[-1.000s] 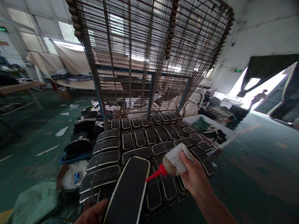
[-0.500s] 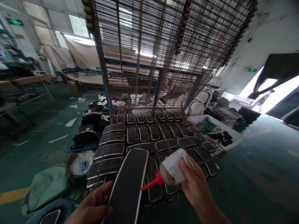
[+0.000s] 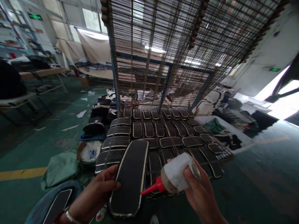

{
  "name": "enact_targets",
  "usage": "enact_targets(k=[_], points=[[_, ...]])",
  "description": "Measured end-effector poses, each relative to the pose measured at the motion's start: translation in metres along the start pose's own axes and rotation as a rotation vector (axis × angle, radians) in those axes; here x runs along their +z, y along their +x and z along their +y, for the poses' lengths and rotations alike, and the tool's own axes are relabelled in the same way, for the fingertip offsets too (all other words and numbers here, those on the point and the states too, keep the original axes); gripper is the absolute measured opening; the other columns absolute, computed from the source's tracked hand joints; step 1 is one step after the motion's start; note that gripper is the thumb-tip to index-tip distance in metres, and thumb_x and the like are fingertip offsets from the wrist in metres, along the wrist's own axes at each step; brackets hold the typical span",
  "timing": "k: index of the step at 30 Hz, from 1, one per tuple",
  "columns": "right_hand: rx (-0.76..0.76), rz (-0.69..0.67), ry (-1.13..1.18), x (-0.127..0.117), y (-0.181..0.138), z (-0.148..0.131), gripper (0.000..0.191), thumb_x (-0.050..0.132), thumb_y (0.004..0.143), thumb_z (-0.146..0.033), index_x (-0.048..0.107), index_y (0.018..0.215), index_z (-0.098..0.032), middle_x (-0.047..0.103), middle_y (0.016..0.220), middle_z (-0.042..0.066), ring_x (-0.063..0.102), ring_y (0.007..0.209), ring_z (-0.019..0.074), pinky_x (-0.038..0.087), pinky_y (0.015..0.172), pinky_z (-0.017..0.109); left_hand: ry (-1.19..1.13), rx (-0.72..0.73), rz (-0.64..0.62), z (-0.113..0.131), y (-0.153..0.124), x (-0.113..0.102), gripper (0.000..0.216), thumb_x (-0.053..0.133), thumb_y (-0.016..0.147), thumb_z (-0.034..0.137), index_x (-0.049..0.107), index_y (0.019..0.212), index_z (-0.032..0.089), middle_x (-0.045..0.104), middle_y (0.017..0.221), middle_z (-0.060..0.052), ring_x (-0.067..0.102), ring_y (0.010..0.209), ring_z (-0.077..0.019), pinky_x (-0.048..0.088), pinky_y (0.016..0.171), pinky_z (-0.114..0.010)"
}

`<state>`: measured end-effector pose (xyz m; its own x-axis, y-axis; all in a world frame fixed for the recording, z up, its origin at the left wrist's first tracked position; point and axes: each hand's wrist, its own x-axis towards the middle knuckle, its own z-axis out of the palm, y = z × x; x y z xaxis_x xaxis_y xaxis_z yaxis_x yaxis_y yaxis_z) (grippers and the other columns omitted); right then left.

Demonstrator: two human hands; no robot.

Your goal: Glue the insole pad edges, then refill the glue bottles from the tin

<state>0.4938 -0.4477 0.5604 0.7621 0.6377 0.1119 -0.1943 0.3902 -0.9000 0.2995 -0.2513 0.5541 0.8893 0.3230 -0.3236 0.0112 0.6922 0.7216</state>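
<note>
My left hand grips a long black pad with a pale rim, holding it flat by its left edge. My right hand is closed round a white squeeze bottle whose red nozzle points at the pad's right edge. Beyond both hands a wire rack shelf carries several similar black pads laid in rows.
Raised wire shelves of the blue-framed rack tilt up behind. Another pad lies at lower left on something blue. Black stacked pieces, a white bin and a green sheet sit left; a white tray of cloth sits right.
The pad has come nearer and my left hand shows more of itself along its left edge. The bottle's nozzle moved down along the pad's right rim. My view shifted left.
</note>
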Motion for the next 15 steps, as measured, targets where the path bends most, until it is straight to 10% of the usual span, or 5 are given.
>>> enact_targets(k=[15], points=[[-0.051,0.034,0.023,-0.012,-0.017,0.021,0.042,0.075,0.080,-0.036,0.059,0.116,-0.022,0.067,0.109,0.012,0.062,0.102,0.0302,0.054,0.079,0.039,-0.091,0.089,0.301,-0.006,0.007,0.000,0.051,0.074,0.060,0.005,0.063,0.109,0.015,0.077,0.089,-0.007,0.073,0.068,-0.0229,0.057,0.060,-0.030]])
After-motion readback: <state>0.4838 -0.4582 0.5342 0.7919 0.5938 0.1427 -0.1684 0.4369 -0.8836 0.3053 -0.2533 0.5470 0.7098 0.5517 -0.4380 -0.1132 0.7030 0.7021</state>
